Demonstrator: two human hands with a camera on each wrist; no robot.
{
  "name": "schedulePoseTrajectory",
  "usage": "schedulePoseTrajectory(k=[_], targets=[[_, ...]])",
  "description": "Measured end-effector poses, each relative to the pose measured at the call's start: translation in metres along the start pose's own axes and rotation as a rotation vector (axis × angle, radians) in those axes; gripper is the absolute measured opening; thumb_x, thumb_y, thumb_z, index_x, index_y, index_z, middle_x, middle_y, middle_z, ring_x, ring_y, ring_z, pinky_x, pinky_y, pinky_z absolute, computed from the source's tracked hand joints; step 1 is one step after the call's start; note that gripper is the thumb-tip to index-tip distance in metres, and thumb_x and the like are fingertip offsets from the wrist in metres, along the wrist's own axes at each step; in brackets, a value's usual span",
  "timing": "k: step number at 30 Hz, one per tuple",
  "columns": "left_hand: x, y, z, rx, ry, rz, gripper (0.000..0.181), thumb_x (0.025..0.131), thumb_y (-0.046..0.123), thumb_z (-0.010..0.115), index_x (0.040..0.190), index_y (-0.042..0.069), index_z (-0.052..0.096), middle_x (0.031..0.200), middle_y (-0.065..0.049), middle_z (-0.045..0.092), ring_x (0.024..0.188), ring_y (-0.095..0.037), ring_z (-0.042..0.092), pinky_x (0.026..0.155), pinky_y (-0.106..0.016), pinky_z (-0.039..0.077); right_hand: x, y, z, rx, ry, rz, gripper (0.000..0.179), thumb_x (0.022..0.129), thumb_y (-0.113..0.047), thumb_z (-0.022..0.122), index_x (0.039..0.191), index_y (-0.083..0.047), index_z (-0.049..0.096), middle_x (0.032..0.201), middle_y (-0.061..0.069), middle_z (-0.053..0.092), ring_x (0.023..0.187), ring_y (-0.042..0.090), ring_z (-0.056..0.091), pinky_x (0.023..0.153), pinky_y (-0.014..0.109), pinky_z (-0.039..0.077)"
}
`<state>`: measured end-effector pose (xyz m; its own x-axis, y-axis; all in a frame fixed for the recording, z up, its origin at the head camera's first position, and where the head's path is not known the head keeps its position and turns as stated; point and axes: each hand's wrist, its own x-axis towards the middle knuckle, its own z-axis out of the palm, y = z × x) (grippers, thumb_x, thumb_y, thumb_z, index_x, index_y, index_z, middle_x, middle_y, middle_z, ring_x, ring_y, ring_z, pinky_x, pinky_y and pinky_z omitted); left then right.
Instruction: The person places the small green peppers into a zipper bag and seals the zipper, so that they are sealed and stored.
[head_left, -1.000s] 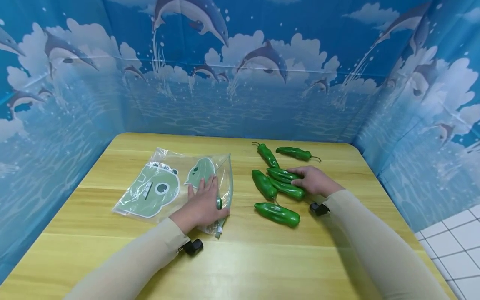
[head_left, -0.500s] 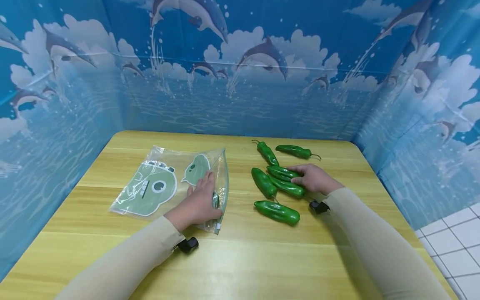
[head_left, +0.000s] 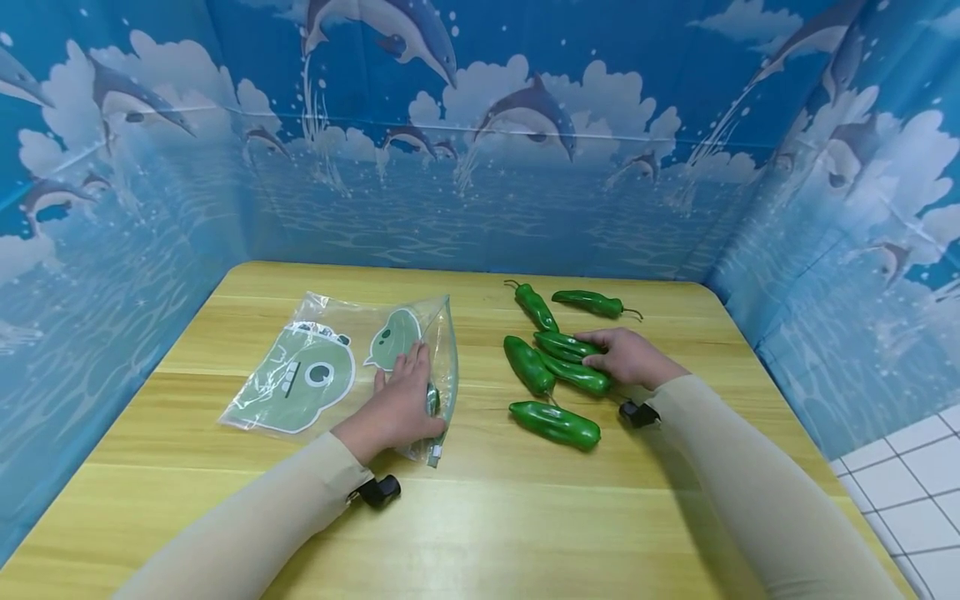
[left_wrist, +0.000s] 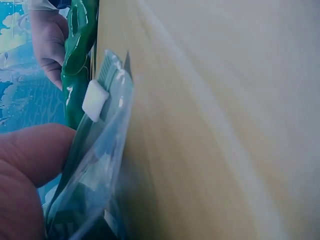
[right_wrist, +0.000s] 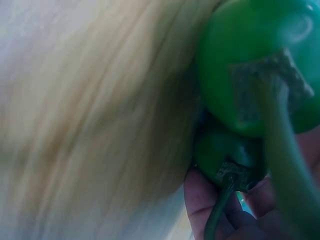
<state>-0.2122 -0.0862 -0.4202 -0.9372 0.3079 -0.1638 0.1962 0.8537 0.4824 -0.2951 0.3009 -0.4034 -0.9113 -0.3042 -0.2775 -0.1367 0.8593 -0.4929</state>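
Observation:
In the head view my left hand (head_left: 397, 408) rests on a clear zip bag (head_left: 360, 312) printed with green cartoon figures, fingers fairly straight. Part of a green object (head_left: 432, 398) shows in the bag beside that hand. My left thumb (left_wrist: 37, 150) touches the bag's edge near the white slider (left_wrist: 95, 100) in the left wrist view. My right hand (head_left: 633, 358) holds the stem end of a green pepper (head_left: 558, 346), fingers about it. A second pepper (head_left: 577, 377) lies right in front of it, and its stem end (right_wrist: 270, 90) looms large in the right wrist view.
More green peppers lie close by: one to the left (head_left: 528, 367), one nearer me (head_left: 555, 425), and two farther back (head_left: 534, 307), (head_left: 588, 303). The wooden table (head_left: 480, 517) is walled by a dolphin-print curtain (head_left: 487, 208).
My left hand and the bag have shifted slightly left since a second ago, with little difference in the last half second. The right hand and the peppers stay about where they were.

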Motion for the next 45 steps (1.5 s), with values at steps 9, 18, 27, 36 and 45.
schedulePoseTrajectory(k=[9, 18, 27, 36, 45], targets=[[0.0, 0.001, 0.001, 0.011, -0.004, -0.01, 0.134, 0.078, 0.037, 0.087, 0.168, 0.004, -0.006, 0.177, -0.016, -0.009, 0.163, -0.046, -0.002, 0.124, -0.074, -0.004, 0.002, 0.003, 0.001, -0.012, 0.002, -0.024, 0.057, 0.105, -0.023, 0.065, 0.159, -0.014, 0.048, 0.161, 0.025, 0.047, 0.148, 0.049, 0.042, 0.117, 0.063, 0.041], [0.0, 0.003, 0.002, 0.006, -0.007, -0.012, 0.133, 0.079, 0.037, 0.087, 0.168, 0.004, -0.006, 0.177, -0.015, -0.009, 0.163, -0.045, -0.003, 0.125, -0.074, -0.004, -0.004, 0.005, 0.0, 0.015, 0.043, -0.033, 0.059, 0.105, -0.02, 0.066, 0.159, -0.012, 0.047, 0.156, 0.027, 0.05, 0.143, 0.05, 0.047, 0.113, 0.064, 0.043], [0.001, 0.004, 0.002, 0.021, -0.008, -0.012, 0.135, 0.079, 0.038, 0.087, 0.168, 0.005, -0.007, 0.177, -0.013, -0.011, 0.163, -0.043, -0.004, 0.125, -0.073, -0.005, -0.016, -0.018, -0.009, 0.028, 0.124, -0.071, 0.061, 0.103, -0.027, 0.067, 0.16, -0.016, 0.047, 0.158, 0.024, 0.05, 0.136, 0.045, 0.055, 0.105, 0.063, 0.048], [0.001, 0.008, -0.001, 0.026, -0.002, -0.009, 0.134, 0.08, 0.039, 0.088, 0.168, 0.004, -0.006, 0.177, -0.012, -0.011, 0.163, -0.043, -0.006, 0.125, -0.074, -0.005, -0.022, -0.073, 0.0, 0.012, 0.079, -0.164, 0.056, 0.103, -0.023, 0.069, 0.156, -0.019, 0.053, 0.156, 0.017, 0.054, 0.133, 0.035, 0.059, 0.098, 0.052, 0.051], [0.002, 0.008, -0.001, 0.027, -0.004, -0.009, 0.134, 0.079, 0.038, 0.088, 0.169, 0.005, -0.006, 0.177, -0.012, -0.012, 0.163, -0.044, -0.005, 0.125, -0.073, -0.005, -0.019, -0.111, 0.026, -0.026, 0.037, -0.211, 0.054, 0.102, -0.02, 0.07, 0.153, -0.019, 0.056, 0.15, 0.01, 0.061, 0.13, 0.028, 0.062, 0.101, 0.048, 0.054]])
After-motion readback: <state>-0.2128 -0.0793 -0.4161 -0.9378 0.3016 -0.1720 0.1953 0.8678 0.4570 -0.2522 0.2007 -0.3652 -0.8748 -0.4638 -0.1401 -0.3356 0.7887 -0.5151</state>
